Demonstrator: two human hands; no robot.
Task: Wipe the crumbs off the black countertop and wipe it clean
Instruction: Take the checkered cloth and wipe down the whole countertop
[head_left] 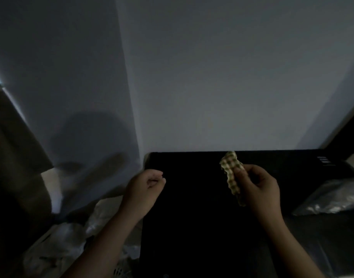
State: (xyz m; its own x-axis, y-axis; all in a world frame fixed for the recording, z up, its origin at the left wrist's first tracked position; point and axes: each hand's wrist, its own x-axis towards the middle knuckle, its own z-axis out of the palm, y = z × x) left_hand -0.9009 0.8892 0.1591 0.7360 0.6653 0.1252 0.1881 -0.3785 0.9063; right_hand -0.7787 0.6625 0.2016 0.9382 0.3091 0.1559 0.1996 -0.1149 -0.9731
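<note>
A black countertop fills the lower middle of a very dim view, running from the near edge back to a pale grey wall. The surface is so dark that any crumbs on it cannot be made out.

Over the far right part of the countertop, the right hand pinches a small cloth with a green and cream check. Thumb and fingers are curled round its right edge. The cloth is bunched and stands upright, its top reaching the line where countertop meets wall and its lower end hanging beside the palm. Whether it touches the surface cannot be told.

The left hand is over the far left edge of the countertop, well apart from the cloth. Its fingers are curled in toward the palm, thumb against the forefinger, with nothing visible in them.

Left of the countertop lies crumpled pale plastic. To the right rests a clear plastic bag. A rounded shadow falls on the wall at the left.
</note>
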